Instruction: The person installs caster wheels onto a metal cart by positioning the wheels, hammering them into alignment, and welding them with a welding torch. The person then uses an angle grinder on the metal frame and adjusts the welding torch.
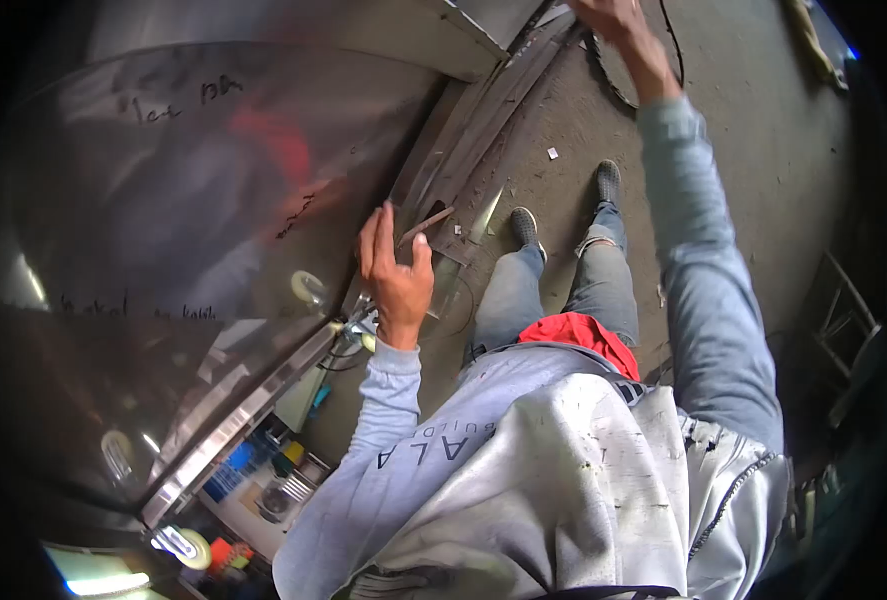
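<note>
My left hand (396, 275) is raised beside the edge of a large shiny metal sheet (183, 180) with handwriting on it. Its fingers are apart and nothing shows in them; whether the fingertips touch the sheet is hard to tell. A thin brown stick (428, 224) lies just beyond the thumb. At the top edge of the view, my right hand (613, 18) is stretched far forward near a metal panel (433, 30). The frame cuts it off and its fingers are blurred, so what it holds, if anything, cannot be made out.
Long metal strips (503, 110) run along the floor (763, 190) beside the sheet. A dark cable (613, 85) loops near my right forearm. At the right is a metal frame (848, 320). Lower left, below the sheet's edge, are a caster wheel (193, 548) and a blue item (231, 470).
</note>
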Action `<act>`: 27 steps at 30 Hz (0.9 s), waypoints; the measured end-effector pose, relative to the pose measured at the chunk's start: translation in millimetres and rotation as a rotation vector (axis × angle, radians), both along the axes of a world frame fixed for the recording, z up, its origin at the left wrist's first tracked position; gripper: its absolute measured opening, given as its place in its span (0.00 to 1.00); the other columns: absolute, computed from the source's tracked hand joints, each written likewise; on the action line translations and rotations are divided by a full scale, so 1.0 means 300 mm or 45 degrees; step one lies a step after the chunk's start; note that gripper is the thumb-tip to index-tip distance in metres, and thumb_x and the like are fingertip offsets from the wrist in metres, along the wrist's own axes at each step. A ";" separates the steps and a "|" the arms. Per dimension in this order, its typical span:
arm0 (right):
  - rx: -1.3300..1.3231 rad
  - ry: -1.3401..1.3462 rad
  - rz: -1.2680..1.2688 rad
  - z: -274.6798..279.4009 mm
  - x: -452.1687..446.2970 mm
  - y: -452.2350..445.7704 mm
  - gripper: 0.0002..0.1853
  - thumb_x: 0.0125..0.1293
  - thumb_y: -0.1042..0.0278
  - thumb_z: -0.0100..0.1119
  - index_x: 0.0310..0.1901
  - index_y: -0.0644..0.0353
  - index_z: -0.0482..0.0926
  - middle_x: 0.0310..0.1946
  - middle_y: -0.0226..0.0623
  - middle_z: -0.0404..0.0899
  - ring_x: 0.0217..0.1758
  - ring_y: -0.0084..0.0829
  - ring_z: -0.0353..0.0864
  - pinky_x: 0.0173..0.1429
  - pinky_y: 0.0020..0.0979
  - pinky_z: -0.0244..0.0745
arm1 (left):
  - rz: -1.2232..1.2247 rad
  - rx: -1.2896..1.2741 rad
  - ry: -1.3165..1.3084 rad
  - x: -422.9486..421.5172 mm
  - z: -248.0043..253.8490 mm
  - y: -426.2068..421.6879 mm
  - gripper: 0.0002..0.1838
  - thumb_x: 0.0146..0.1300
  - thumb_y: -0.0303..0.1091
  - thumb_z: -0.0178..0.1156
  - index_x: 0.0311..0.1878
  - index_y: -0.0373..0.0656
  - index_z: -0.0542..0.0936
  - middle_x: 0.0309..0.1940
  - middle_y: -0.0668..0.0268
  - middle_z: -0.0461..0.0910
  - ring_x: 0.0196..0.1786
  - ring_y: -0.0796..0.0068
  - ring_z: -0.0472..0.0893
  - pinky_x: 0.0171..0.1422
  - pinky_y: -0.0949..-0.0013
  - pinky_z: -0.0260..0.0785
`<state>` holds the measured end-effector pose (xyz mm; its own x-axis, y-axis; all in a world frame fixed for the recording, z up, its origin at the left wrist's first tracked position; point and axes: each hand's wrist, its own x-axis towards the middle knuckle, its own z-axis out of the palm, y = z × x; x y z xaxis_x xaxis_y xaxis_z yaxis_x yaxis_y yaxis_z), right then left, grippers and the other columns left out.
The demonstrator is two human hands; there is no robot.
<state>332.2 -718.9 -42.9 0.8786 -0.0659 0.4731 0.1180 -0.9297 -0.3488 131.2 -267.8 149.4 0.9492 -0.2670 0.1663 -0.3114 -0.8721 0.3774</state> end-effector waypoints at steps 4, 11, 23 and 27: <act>1.542 -0.066 -0.065 0.220 -0.444 0.327 0.20 0.74 0.54 0.67 0.58 0.59 0.77 0.33 0.36 0.82 0.32 0.28 0.83 0.34 0.31 0.81 | 0.059 0.119 0.123 0.056 -0.085 0.028 0.30 0.64 0.27 0.66 0.70 0.29 0.77 0.61 0.43 0.80 0.63 0.42 0.81 0.70 0.50 0.73; 2.536 0.029 -0.449 0.081 -0.682 0.962 0.25 0.82 0.34 0.50 0.44 0.52 0.71 0.22 0.26 0.71 0.18 0.21 0.69 0.21 0.26 0.66 | -0.068 0.190 0.060 0.092 -0.140 0.089 0.30 0.62 0.26 0.66 0.69 0.28 0.78 0.60 0.44 0.81 0.62 0.43 0.81 0.69 0.50 0.73; 3.052 -0.208 -0.248 0.085 -0.692 1.164 0.27 0.83 0.36 0.49 0.39 0.55 0.71 0.22 0.26 0.71 0.19 0.18 0.68 0.22 0.25 0.66 | -0.104 0.177 -0.008 0.100 -0.172 0.094 0.26 0.61 0.23 0.67 0.65 0.32 0.82 0.56 0.49 0.84 0.59 0.49 0.84 0.66 0.54 0.75; 3.076 -0.531 -0.190 0.096 -0.684 1.179 0.30 0.81 0.32 0.47 0.41 0.56 0.71 0.21 0.29 0.71 0.17 0.22 0.69 0.22 0.28 0.71 | -0.053 0.211 -0.034 0.104 -0.179 0.086 0.24 0.62 0.24 0.67 0.63 0.32 0.84 0.53 0.51 0.85 0.57 0.51 0.85 0.65 0.55 0.76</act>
